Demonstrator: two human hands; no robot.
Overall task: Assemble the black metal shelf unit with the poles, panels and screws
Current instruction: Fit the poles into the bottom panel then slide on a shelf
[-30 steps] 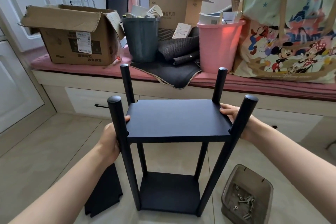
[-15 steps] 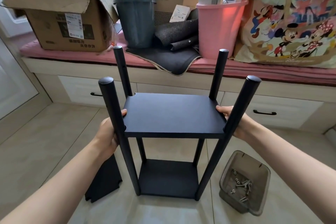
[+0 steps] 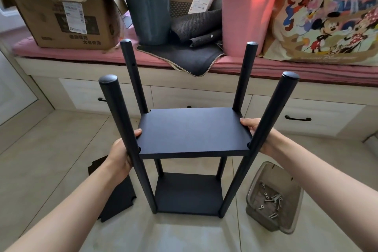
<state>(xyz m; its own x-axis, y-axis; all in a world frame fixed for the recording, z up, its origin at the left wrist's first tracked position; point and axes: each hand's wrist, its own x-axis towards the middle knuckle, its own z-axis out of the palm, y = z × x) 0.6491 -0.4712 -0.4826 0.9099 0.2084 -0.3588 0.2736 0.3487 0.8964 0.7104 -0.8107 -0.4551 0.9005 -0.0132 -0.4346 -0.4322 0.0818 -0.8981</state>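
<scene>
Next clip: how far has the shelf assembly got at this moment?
Done: four poles stand on the bottom panel. In hand: the left hand and right hand hold the middle panel by its side edges between the poles; whether it is screwed in cannot be seen. Left: a spare panel lies on the floor, and screws remain in the tray.

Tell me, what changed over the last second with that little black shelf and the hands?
The middle panel has slid lower down the four poles, carried by the left hand and right hand gripping its two ends. The view also tipped downward. The grips are unchanged, and the bottom panel, the spare panel and the screw tub stay on the floor.
</scene>
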